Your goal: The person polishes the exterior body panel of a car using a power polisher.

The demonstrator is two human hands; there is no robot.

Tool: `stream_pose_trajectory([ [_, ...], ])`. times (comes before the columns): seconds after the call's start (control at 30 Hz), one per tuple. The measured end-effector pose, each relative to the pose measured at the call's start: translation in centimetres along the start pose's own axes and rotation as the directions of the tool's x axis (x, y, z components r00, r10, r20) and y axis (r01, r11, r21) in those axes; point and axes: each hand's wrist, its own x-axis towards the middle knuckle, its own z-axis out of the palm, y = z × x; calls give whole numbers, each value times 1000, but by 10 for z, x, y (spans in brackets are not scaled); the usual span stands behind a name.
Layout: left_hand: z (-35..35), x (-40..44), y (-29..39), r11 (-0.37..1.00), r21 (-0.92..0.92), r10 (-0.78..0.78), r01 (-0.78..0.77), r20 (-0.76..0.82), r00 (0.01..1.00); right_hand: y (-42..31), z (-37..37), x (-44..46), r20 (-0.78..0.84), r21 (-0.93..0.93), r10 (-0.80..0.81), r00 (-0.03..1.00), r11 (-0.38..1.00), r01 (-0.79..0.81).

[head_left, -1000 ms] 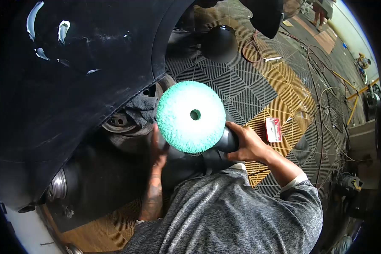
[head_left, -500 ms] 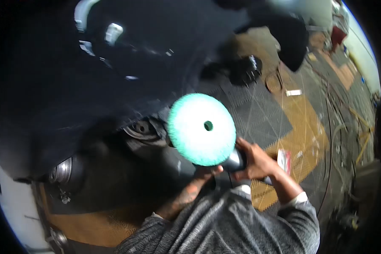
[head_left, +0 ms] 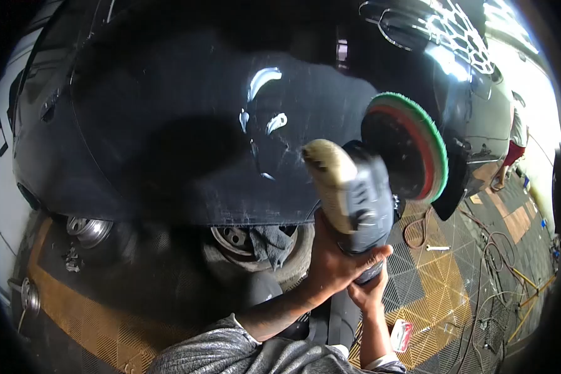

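A polisher (head_left: 366, 199) with a tan and dark body is gripped in both hands, blurred by motion. My left hand (head_left: 338, 260) is wrapped round its body from the left, the thumb stretched across to the right. My right hand (head_left: 370, 290) closes round its lower end, partly hidden behind the left hand. The round pad (head_left: 439, 156), green-edged with a red layer, is tilted edge-on at the upper right, its dark backing towards me. Behind it stretches a dark car body panel (head_left: 168, 81) with white smears (head_left: 265, 84). Whether the pad touches the car cannot be made out.
Below the panel is a wheel (head_left: 299, 249) with a grey cloth (head_left: 271, 244) on it. Loose metal rims (head_left: 90, 230) lie at left. Hoses (head_left: 489, 249) run over the floor at right, near a red and white packet (head_left: 401, 335). Another person (head_left: 517, 134) is at far right.
The polisher has turned: its pad faced me and now points away, up and to the right. My left hand has come up onto the body. The view has shifted, showing more of the car.
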Motion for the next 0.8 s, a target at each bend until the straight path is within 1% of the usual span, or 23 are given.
stream_pose_trajectory([
  [0.03, 0, 3, 5, 996, -39, 79, -75, 113, 990, -1, -17, 14, 244, 76, 22, 969, 996, -42],
  [0.07, 0, 10, 14, 979, -68, 198, -191, 116, 973, -7, -22, 26, 384, 153, 129, 914, 967, -201],
  [0.1, 3, 16, 22, 948, -102, 311, -301, 118, 943, -16, -23, 33, 457, 242, 140, 878, 930, -275],
  [0.13, 7, 21, 17, 935, -56, 352, -349, 65, 934, -31, -17, 38, 443, 322, 84, 893, 914, -246],
  [0.2, 16, 30, 8, 903, 49, 429, -427, -42, 902, -52, -4, 45, 331, 405, 19, 944, 900, -160],
  [0.23, 19, 35, 4, 875, 31, 484, -483, -73, 872, -46, 4, 43, 202, 369, 18, 979, 925, -93],
  [0.27, 22, 37, -1, 879, -14, 475, -477, -89, 876, -39, 12, 42, 70, 315, 18, 997, 948, -39],
  [0.3, 22, 40, -12, 837, 72, 547, -542, -105, 831, -28, 16, 44, -35, 162, -42, 998, 986, 47],
  [0.33, 22, 43, -8, 839, 86, 544, -538, -66, 837, -31, 16, 45, -63, 63, -19, 998, 998, 23],
  [0.37, 22, 47, -4, 838, 105, 540, -535, -27, 841, -25, 18, 48, -67, 19, -21, 998, 1000, 22],
  [0.4, 23, 53, 3, 841, 153, 522, -519, 25, 853, -27, 13, 54, -11, 94, 42, 999, 995, -41],
  [0.43, 22, 62, 14, 725, 300, 630, -620, 75, 773, -29, 7, 59, 64, 167, 102, 993, 980, -112],
  [0.47, 22, 69, 26, 694, 336, 650, -637, 87, 755, -19, 3, 60, 69, 192, 135, 988, 970, -146],
  [0.5, 21, 80, 46, 659, 380, 671, -649, 93, 735, -34, -10, 64, 164, 280, 212, 963, 926, -251],
  [0.57, 28, 110, 74, 542, 285, 815, -791, 54, 577, -19, -17, 64, 160, 353, 219, 963, 898, -263],
  [0.63, 40, 139, 92, 436, 215, 854, -874, 207, 477, -17, -17, 65, 51, 267, 265, 963, 925, -269],
  [0.7, 45, 154, 90, 524, 68, 805, -849, 286, 520, -15, -16, 68, 10, 271, 112, 994, 956, -111],
  [0.73, 47, 159, 91, 486, 102, 824, -868, 277, 494, -13, -17, 72, 17, 275, 103, 995, 956, -104],
  [0.77, 48, 168, 90, 558, 51, 778, -828, 315, 543, -12, -18, 74, 45, 216, 127, 991, 967, -133],
  [0.8, 54, 176, 84, 627, 18, 737, -779, 309, 601, -11, -16, 75, 67, 157, 155, 986, 974, -164],
])
